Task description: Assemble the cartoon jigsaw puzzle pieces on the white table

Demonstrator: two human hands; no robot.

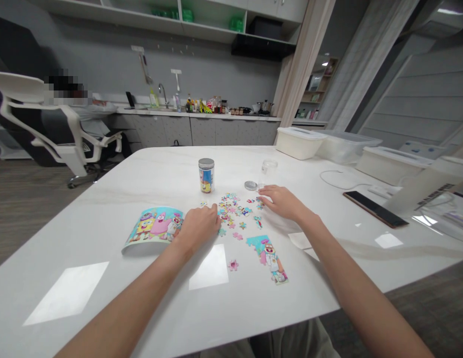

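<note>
Loose jigsaw puzzle pieces (231,205) lie in a pile on the white table. My left hand (199,226) is at the pile's left edge, its fingers curled down; whatever they hold, if anything, is hidden. My right hand (281,201) reaches to the pile's right side, fingers stretched out and thumb apart, close to a few pieces (259,203). A joined section of puzzle (269,258) with cartoon figures lies between my forearms. One pink piece (233,265) lies apart to its left. Beside my left hand is a curled picture sheet (152,226) with matching cartoon figures.
Behind the pile stand a lidded jar (206,176) with a cartoon label, a loose metal lid (250,185) and a clear jar (269,171). A phone (375,209), cables and white bins (300,144) are at the right. Someone sits in an office chair (55,124) at the back left.
</note>
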